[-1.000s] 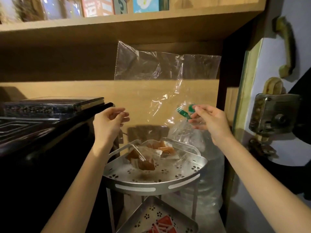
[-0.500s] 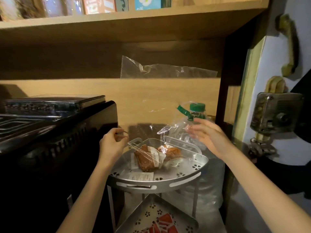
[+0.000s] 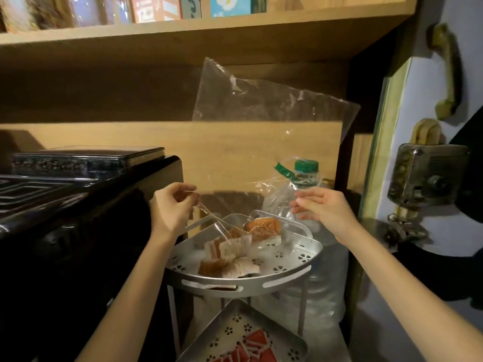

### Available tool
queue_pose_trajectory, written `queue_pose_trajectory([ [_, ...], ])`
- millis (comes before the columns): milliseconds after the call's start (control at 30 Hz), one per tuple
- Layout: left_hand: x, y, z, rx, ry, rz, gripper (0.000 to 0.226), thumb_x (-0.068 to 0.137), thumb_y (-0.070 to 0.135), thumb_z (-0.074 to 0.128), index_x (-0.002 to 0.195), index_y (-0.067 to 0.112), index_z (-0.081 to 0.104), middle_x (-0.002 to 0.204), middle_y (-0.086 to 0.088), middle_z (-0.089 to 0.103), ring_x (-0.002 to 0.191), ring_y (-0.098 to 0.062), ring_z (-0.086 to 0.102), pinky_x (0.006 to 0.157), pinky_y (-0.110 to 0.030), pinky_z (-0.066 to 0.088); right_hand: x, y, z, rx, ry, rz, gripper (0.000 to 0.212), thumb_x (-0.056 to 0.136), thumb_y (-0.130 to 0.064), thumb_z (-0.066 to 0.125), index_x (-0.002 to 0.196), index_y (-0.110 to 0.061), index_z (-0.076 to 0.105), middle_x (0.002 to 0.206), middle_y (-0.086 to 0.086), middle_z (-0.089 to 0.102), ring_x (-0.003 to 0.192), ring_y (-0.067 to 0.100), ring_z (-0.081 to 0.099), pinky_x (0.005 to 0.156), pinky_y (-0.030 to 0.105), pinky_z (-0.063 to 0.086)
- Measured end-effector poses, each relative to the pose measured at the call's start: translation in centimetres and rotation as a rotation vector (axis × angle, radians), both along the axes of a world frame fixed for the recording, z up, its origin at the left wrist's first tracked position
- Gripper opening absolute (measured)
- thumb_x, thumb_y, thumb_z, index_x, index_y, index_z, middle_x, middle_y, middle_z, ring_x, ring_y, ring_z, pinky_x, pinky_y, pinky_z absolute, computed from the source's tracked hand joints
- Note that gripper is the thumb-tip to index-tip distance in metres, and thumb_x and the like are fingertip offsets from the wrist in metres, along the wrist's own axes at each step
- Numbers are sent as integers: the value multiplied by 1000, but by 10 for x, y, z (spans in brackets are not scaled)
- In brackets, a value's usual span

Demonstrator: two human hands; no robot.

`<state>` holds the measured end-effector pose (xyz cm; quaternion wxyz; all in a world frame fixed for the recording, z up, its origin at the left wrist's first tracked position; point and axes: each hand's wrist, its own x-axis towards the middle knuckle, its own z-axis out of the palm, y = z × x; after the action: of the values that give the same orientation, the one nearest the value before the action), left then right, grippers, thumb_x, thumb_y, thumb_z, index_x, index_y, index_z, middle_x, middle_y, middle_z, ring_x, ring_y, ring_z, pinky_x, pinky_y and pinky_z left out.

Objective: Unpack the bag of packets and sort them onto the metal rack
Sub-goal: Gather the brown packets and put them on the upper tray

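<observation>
Bag [image 3: 261, 113] higher; packets [image 3: 228, 250] loose on rack [image 3: 248, 285]

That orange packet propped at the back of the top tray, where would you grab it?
Probably its raised top edge, pinched from above. The orange packet stands tilted by the back rail of the metal rack, leaving that edge free, while the rim blocks the sides. The clear bag may be draped over it.

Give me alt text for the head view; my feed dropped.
An upturned clear plastic bag stands over the metal rack's top tier, where orange-brown packets lie heaped at its mouth. The left hand pinches one bag edge; the right hand is at the other, grip unclear. Red packets lie on the lower tier.
</observation>
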<state>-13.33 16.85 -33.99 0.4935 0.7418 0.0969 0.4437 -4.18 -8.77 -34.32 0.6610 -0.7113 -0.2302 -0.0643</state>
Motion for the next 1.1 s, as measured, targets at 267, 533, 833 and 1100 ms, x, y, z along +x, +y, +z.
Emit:
queue_pose_trajectory([
  [267, -1, 3, 19, 28, -71, 29, 17, 82, 7, 64, 99, 2, 68, 84, -14, 71, 76, -22, 69, 76, -37, 57, 2, 4, 13, 77, -56, -20, 15, 87, 0, 56, 98, -6, 63, 83, 9, 69, 64, 8, 67, 61, 18, 56],
  [533, -1, 8, 31, 34, -86, -1, 17, 82, 10, 65, 98, 4, 68, 81, -13, 70, 74, -22, 69, 72, -37, 58, 4, 5, 31, 72, -126, -54, 12, 88, -2, 55, 96, -6, 63, 80, 6, 69, 61, 4, 66, 60, 18, 54],
  [833, -1, 8, 31, -2, -96, 4, 12, 81, 6, 64, 93, 8, 68, 79, -12, 70, 73, -23, 70, 77, -41, 57, 2, 4, 47, 94, -133, -70, 10, 89, -5, 54, 94, -9, 62, 82, 6, 68, 66, 11, 65, 61, 20, 55],
  [1100, 3, 1, 33, 24, -129, 69, 14, 83, 8, 63, 96, 5, 66, 81, -12, 71, 74, -20, 70, 72, -33, 56, 2, 3, 53, 120, -160, -107, 13, 90, -6, 54, 100, -7, 62, 82, 5, 68, 69, 13, 64, 60, 19, 55],
])
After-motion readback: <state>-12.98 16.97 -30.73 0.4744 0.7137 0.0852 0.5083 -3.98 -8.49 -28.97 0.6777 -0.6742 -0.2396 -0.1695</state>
